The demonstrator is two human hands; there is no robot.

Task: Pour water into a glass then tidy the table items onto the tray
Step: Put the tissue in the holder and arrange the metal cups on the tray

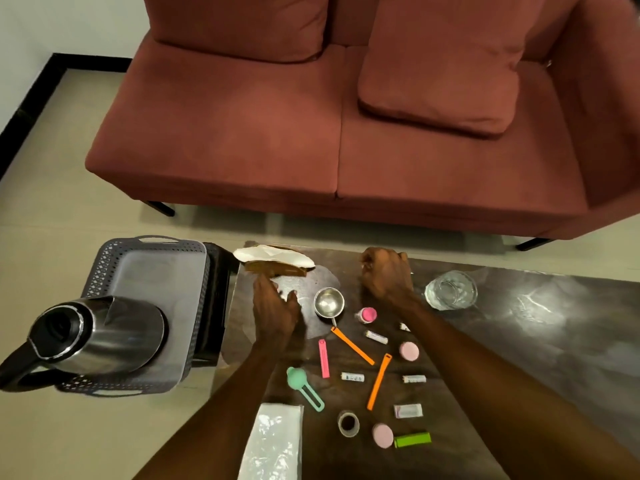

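Head view: glass [451,289] holds water, kettle [100,336] sits on tray [156,268]; tidying, we judge; left hand [275,313] spread flat, right hand [386,271] curled, contents unclear; next, gather small items.

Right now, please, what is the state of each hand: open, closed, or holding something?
Left hand: open, fingers straight, flat over the table; holds nothing.
Right hand: fingers curled; whether it holds something cannot be told.

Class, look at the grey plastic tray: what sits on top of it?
A steel kettle with a black handle stands on the grey plastic tray. The tray floor beneath the kettle is covered, so anything there is hidden.
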